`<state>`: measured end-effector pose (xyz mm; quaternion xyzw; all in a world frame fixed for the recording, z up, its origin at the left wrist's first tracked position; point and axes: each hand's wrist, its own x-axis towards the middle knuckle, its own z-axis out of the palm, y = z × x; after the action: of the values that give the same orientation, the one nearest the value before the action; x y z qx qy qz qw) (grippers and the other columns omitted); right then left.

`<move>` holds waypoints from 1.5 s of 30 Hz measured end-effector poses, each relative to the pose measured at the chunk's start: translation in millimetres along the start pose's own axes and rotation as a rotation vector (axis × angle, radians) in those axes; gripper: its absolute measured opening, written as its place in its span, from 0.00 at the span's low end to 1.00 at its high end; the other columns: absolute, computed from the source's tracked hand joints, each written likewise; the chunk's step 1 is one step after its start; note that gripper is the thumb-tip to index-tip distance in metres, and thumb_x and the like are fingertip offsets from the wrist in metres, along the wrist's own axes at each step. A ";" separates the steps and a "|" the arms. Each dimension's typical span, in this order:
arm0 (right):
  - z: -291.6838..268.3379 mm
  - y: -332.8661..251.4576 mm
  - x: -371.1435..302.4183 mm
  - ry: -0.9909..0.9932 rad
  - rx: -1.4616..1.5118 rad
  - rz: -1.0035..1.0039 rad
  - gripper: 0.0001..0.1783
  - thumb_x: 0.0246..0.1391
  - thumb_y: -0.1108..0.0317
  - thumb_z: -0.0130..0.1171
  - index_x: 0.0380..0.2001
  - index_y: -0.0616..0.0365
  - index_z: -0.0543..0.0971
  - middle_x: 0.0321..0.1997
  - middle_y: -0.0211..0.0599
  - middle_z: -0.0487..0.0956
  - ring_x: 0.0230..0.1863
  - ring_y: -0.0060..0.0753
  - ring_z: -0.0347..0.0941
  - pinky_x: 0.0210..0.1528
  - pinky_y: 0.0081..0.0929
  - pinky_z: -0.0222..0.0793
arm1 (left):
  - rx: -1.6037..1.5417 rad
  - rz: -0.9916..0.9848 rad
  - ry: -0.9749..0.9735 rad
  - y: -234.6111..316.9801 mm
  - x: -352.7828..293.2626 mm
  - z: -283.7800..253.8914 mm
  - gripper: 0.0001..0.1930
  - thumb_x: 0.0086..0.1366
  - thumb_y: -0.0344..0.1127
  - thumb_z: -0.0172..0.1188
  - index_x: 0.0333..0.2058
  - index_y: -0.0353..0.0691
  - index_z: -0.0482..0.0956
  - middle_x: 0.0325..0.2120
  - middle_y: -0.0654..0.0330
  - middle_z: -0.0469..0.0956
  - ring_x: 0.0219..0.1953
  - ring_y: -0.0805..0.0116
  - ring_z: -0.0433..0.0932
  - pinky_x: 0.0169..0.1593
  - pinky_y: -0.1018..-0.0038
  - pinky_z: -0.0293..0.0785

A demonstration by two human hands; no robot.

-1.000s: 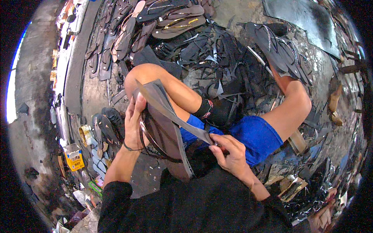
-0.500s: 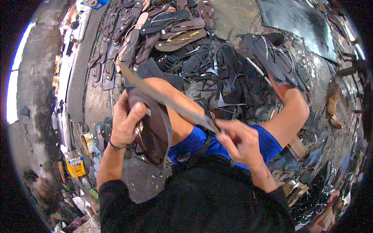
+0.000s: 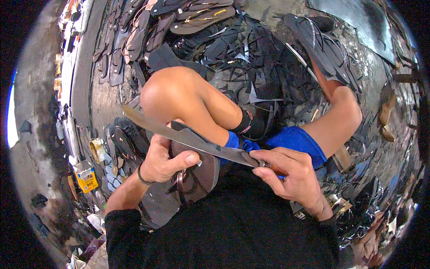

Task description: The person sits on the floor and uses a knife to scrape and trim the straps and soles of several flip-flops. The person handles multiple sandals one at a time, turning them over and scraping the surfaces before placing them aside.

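Observation:
My left hand (image 3: pixel 168 159) grips a dark brown flip-flop (image 3: pixel 204 172) with shiny straps, the thumb lying over its top near a small white tag. The flip-flop rests by my bent leg, its strap part toward my body. In my right hand (image 3: pixel 289 172) is a long knife (image 3: pixel 197 140), held by its reddish-brown handle. Its blade reaches left across the upper end of the flip-flop and past my left fingers, with the tip beyond them. Whether the edge touches the sole I cannot tell.
Many dark flip-flops (image 3: pixel 204 20) lie in rows at the far left. Black offcuts (image 3: pixel 251 54) are heaped beyond my legs. Flip-flops (image 3: pixel 320 49) rest by my right foot. A yellow box (image 3: pixel 85 176) stands at the left, a dark sheet (image 3: pixel 358 22) lies at the far right.
The flip-flop has come nearer my body and turned, the left hand moving with it. The knife has dropped lower and lies flatter across it. My left knee shows more fully.

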<state>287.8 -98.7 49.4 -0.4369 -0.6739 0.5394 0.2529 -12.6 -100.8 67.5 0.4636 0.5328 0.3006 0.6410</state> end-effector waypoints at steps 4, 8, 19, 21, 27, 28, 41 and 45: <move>9.3 -9.8 18.5 0.043 0.071 -0.046 0.15 0.54 0.68 0.69 0.44 0.61 0.83 0.30 0.40 0.82 0.22 0.27 0.77 0.25 0.23 0.71 | -0.048 -0.092 -0.068 4.6 1.5 7.6 0.22 0.59 0.37 0.72 0.48 0.36 0.74 0.43 0.59 0.79 0.47 0.70 0.77 0.53 0.69 0.72; 10.0 -16.4 38.6 0.004 0.117 -0.111 0.15 0.55 0.68 0.68 0.45 0.61 0.83 0.27 0.40 0.82 0.21 0.27 0.76 0.25 0.23 0.70 | -0.081 -0.129 -0.214 14.1 5.2 13.2 0.27 0.60 0.33 0.71 0.55 0.34 0.72 0.50 0.56 0.78 0.53 0.67 0.76 0.58 0.66 0.71; -12.6 30.7 29.9 0.565 0.576 0.077 0.19 0.71 0.60 0.49 0.55 0.63 0.73 0.37 0.45 0.83 0.27 0.21 0.75 0.25 0.17 0.72 | -0.450 0.530 0.548 63.5 47.1 -43.6 0.18 0.69 0.39 0.60 0.53 0.36 0.75 0.51 0.56 0.79 0.53 0.63 0.78 0.57 0.64 0.75; -13.3 41.7 21.2 0.635 0.581 0.100 0.18 0.70 0.62 0.50 0.55 0.64 0.74 0.39 0.44 0.83 0.27 0.20 0.75 0.25 0.17 0.72 | -0.757 0.377 0.569 25.4 76.0 -39.8 0.14 0.69 0.34 0.58 0.51 0.38 0.77 0.52 0.58 0.78 0.52 0.69 0.78 0.55 0.68 0.77; 14.6 50.5 -21.5 0.672 0.019 0.144 0.16 0.59 0.68 0.63 0.48 0.63 0.80 0.32 0.37 0.83 0.27 0.23 0.77 0.30 0.21 0.73 | -1.179 0.169 0.333 -12.7 106.4 71.5 0.13 0.68 0.34 0.60 0.50 0.40 0.78 0.46 0.56 0.82 0.46 0.63 0.82 0.54 0.63 0.83; 18.3 53.0 -30.4 0.663 -0.027 0.092 0.16 0.58 0.69 0.64 0.48 0.63 0.80 0.33 0.38 0.83 0.26 0.21 0.74 0.29 0.20 0.71 | -1.195 0.137 0.345 -17.4 106.7 79.5 0.13 0.69 0.35 0.59 0.50 0.40 0.78 0.46 0.57 0.82 0.47 0.63 0.82 0.53 0.63 0.83; 28.3 38.1 -59.4 0.471 -0.091 0.223 0.14 0.55 0.63 0.68 0.44 0.54 0.83 0.32 0.38 0.83 0.27 0.35 0.80 0.30 0.30 0.77 | -1.031 -0.008 0.254 -65.9 50.5 87.1 0.14 0.71 0.37 0.56 0.52 0.42 0.77 0.50 0.60 0.80 0.53 0.63 0.79 0.59 0.60 0.76; 31.8 28.3 -38.0 0.437 -0.072 0.226 0.14 0.56 0.60 0.67 0.44 0.52 0.83 0.26 0.37 0.81 0.22 0.35 0.77 0.26 0.31 0.74 | -0.974 0.015 0.288 -81.8 40.8 81.6 0.18 0.71 0.39 0.55 0.56 0.39 0.74 0.52 0.60 0.79 0.55 0.62 0.77 0.62 0.62 0.73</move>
<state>289.5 -146.5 18.3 -0.6246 -0.5689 0.4324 0.3150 67.3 -119.1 -23.6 0.0686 0.4106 0.5795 0.7006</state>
